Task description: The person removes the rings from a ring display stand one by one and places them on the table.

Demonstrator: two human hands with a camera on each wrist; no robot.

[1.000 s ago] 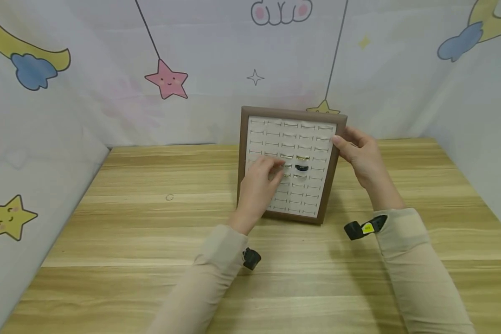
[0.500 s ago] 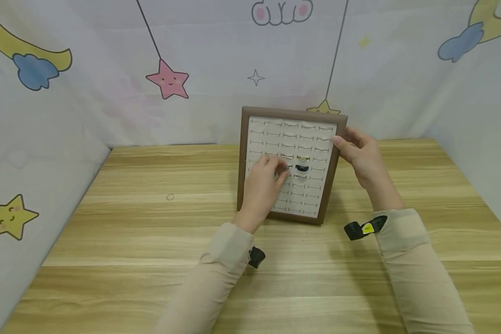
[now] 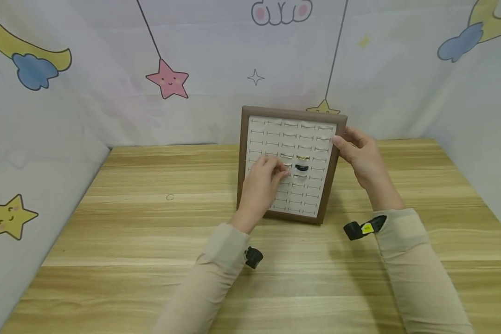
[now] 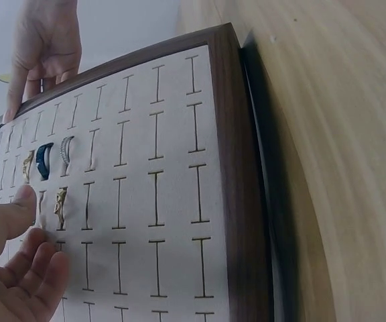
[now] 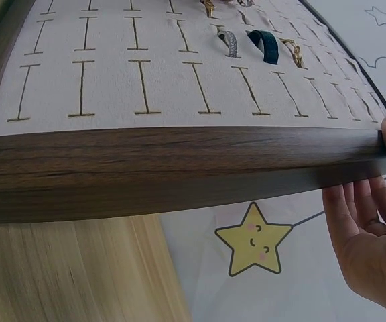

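Observation:
A brown-framed ring display board (image 3: 292,206) with slotted white padding stands tilted up on the table. My right hand (image 3: 365,160) grips its upper right edge, thumb on the front and fingers behind. My left hand (image 3: 260,185) is at the middle of the padding, thumb and fingertips close together around a small silvery ring (image 4: 42,209) in a slot, partly hidden by the fingers. Beside it sits a gold ring (image 4: 60,208). In the neighbouring column are a dark teal band (image 4: 43,161), a gold patterned ring (image 4: 28,166) and a silver sparkly ring (image 4: 66,154).
The board stands on a wood-grain table (image 3: 129,241), near a pale curtain (image 3: 208,74) printed with stars and moons. A small circle mark (image 3: 170,197) shows on the table at the left. Black cameras are strapped to both wrists.
My left hand shifted slightly right and down along the padding, then a little back left, its fingertips drawing closer together. The right hand and the board stay in place.

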